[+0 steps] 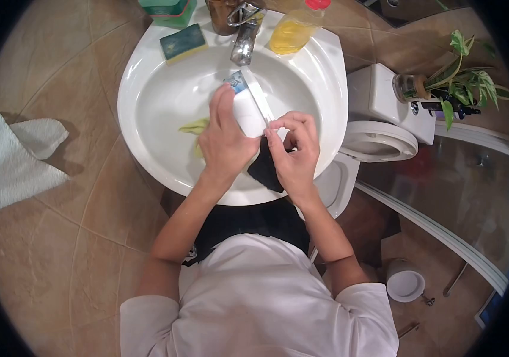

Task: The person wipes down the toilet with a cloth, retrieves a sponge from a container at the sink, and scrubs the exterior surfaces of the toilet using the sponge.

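Over the washbasin (165,160) I hold a white box (247,113) with a blue printed patch at its far end. My left hand (226,143) grips it from the left, fingers along one side and thumb near the close end. The thumb and forefinger of my right hand (293,149) pinch the box's near right corner or edge; exactly what is between the fingertips is too small to make out. Below my right hand lies a black cloth (263,169) against the basin's near wall. Partly hidden behind my left hand is a yellow-green cloth (192,126).
On the basin's back rim are a green-and-yellow sponge (183,43), a metal tap (244,44), a brown container (221,16) and a bottle of yellow liquid (293,30). A toilet (379,140) with a potted plant (462,83) stands right. A white towel (13,160) hangs left.
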`<state>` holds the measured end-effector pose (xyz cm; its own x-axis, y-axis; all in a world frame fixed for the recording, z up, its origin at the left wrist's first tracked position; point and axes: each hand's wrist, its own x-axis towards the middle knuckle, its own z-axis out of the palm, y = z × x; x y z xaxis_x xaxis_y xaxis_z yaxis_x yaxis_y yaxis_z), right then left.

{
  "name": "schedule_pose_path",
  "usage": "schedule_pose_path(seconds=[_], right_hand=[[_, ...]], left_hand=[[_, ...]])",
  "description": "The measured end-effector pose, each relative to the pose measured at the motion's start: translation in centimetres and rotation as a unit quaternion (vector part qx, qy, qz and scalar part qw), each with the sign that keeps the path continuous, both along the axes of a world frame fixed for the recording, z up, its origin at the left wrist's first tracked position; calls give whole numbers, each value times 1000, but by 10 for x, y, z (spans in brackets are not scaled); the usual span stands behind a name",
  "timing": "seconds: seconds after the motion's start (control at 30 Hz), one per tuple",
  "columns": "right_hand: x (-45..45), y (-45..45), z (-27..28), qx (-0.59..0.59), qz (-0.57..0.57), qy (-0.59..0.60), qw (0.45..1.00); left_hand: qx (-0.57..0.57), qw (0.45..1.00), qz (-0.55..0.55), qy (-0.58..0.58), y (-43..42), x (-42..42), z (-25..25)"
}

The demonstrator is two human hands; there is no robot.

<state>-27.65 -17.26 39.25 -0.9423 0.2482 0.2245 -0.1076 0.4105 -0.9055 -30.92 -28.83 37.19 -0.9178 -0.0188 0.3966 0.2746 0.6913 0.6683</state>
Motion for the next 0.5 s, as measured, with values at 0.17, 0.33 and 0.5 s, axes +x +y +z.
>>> schedule_pose_path(seconds=[0.17, 0.33, 0.5], right_hand=[[-1, 1, 6, 27, 38, 13, 999], [-23, 19, 0, -150, 129, -117, 973], [-37, 31, 22, 192, 238, -64, 950]], left_hand=[[41, 998, 10, -42, -6, 0, -3], [33, 999, -1, -35, -9, 1, -6], [24, 1000, -8, 5, -14, -1, -7]])
